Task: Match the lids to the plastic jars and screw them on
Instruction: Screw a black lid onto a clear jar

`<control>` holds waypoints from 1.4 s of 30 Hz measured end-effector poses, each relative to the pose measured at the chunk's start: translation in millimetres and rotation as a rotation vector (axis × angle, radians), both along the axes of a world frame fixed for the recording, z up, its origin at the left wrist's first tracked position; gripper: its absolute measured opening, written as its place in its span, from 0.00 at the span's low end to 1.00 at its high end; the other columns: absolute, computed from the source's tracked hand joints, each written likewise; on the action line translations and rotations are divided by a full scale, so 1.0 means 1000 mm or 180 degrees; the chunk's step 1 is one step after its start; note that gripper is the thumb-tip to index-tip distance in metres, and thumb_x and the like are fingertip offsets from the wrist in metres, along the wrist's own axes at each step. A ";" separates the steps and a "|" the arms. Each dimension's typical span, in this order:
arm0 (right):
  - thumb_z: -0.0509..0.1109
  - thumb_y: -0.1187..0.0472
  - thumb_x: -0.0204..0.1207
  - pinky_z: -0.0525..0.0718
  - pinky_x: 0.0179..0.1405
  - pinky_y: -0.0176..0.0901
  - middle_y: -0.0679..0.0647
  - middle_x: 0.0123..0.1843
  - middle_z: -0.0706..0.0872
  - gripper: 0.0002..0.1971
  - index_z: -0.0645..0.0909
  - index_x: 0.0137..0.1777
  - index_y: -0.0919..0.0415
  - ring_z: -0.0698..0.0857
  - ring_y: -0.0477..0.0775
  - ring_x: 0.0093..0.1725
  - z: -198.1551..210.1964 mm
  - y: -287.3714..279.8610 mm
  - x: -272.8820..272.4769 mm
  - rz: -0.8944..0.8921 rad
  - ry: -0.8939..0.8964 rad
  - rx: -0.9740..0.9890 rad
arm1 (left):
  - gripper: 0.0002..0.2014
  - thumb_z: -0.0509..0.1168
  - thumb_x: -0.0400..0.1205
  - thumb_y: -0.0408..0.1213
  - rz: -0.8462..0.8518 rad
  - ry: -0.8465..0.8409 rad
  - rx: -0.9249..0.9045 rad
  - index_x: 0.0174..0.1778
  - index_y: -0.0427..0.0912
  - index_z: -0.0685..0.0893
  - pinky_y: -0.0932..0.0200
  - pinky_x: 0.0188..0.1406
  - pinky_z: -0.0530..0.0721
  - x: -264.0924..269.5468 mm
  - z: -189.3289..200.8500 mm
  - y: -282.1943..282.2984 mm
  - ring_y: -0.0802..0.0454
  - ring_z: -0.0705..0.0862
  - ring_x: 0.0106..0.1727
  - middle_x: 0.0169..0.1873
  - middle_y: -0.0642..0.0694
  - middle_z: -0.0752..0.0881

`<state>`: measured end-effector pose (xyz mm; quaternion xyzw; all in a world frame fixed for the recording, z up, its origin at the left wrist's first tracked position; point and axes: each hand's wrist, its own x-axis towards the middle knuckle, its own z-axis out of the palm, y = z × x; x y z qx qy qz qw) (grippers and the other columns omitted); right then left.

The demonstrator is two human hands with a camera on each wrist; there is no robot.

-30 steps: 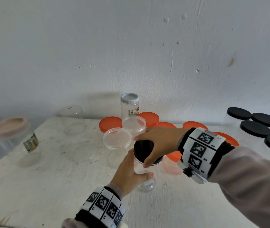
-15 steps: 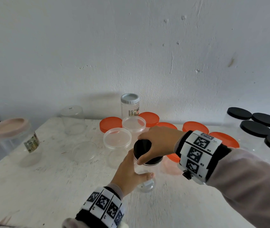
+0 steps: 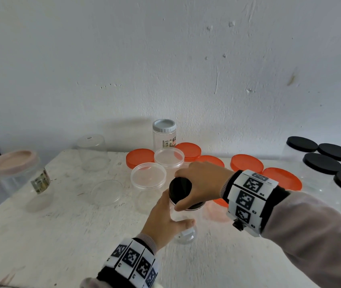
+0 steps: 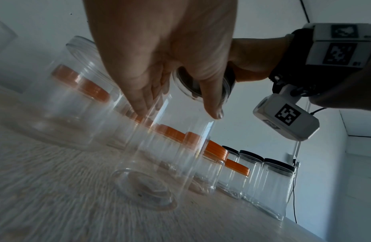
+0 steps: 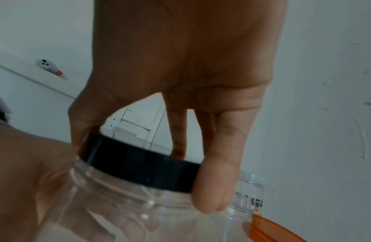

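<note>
Your left hand (image 3: 165, 221) wraps the clear jar (image 4: 159, 155) standing at table (image 3: 40, 235) centre; your right hand (image 3: 202, 183), from 3 o'clock, grips the black lid (image 5: 139, 167) with curled fingers. Only the right wrist view shows the lid sitting tilted on the threads; the head view hides them.

Left hand (image 4: 159, 54) wrapped round clear jar (image 4: 159, 155), thumb on near wall, fingers seen thru plastic on far side. Jar base on table (image 4: 45, 204). Right hand (image 4: 253, 60) on top at dark lid (image 4: 227, 85), prob. gripping it, edges blurred. Behind: row of orange-lid jars (image 4: 211, 157), then black-lid jars (image 4: 271, 183) by wall.
</note>
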<state>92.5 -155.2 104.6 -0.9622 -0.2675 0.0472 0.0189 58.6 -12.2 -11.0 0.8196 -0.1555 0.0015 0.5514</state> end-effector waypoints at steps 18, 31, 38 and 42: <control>0.70 0.26 0.59 0.68 0.29 0.32 0.38 0.36 0.74 0.31 0.80 0.57 0.44 0.74 0.38 0.37 -0.004 -0.003 0.001 0.0072 -0.0082 0.0204 | 0.37 0.80 0.67 0.43 0.0011 0.0088 -0.0025 0.67 0.63 0.67 0.72 0.60 0.73 0.001 -0.001 0.001 0.69 0.76 0.64 0.60 0.65 0.80; 0.75 0.32 0.60 0.76 0.49 0.37 0.36 0.55 0.75 0.39 0.72 0.72 0.38 0.74 0.43 0.56 0.009 -0.004 0.008 0.0193 0.0402 -0.0090 | 0.37 0.80 0.67 0.42 0.0017 0.0075 -0.0051 0.67 0.62 0.67 0.66 0.66 0.72 0.001 -0.002 0.001 0.64 0.77 0.65 0.61 0.62 0.80; 0.66 0.21 0.58 0.77 0.36 0.39 0.43 0.41 0.79 0.36 0.78 0.53 0.50 0.79 0.46 0.41 -0.006 0.002 0.003 -0.0239 -0.0054 -0.0042 | 0.38 0.80 0.67 0.43 0.0015 0.0066 -0.0042 0.68 0.63 0.66 0.72 0.62 0.70 0.001 -0.002 0.000 0.67 0.76 0.65 0.62 0.64 0.80; 0.76 0.32 0.59 0.80 0.60 0.48 0.43 0.63 0.75 0.42 0.67 0.74 0.40 0.76 0.50 0.65 0.014 0.000 0.009 -0.0215 0.0853 -0.0275 | 0.36 0.80 0.67 0.43 -0.0034 0.0062 0.0006 0.65 0.63 0.67 0.71 0.62 0.71 0.001 -0.002 0.001 0.65 0.76 0.65 0.61 0.63 0.80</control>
